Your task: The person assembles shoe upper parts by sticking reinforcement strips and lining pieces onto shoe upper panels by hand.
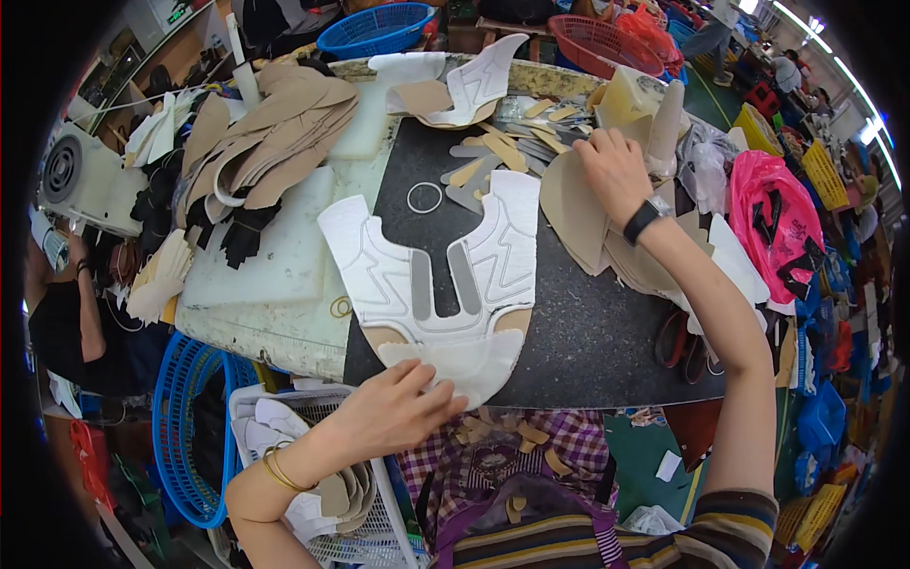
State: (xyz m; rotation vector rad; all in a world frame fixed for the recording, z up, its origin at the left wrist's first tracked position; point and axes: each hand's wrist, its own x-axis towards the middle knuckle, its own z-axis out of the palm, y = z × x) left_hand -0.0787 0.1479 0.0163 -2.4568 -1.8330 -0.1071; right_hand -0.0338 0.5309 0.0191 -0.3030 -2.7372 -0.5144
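Note:
A white shoe upper (507, 251) lies spread out on the dark work mat, its two sides pointing away from me. Grey strips flank its central opening, and tan material shows under its edges. My left hand (403, 408) rests with extended fingers on the pale toe piece (474, 365) at its near end; the thumb is hidden. Over a pile of flat tan cut pieces (573, 213), right of the upper, my right hand (616, 171) has its fingers bent down on the top piece's edge. What lies under its fingertips is partly hidden.
Small grey and yellow strips (483, 166) and a white ring (424, 197) lie beyond the upper. Tan pieces (275, 133) are heaped at the left. Dark-handled scissors (671, 339) sit by a pink bag (773, 223). Below the table edge stands a white basket (393, 512).

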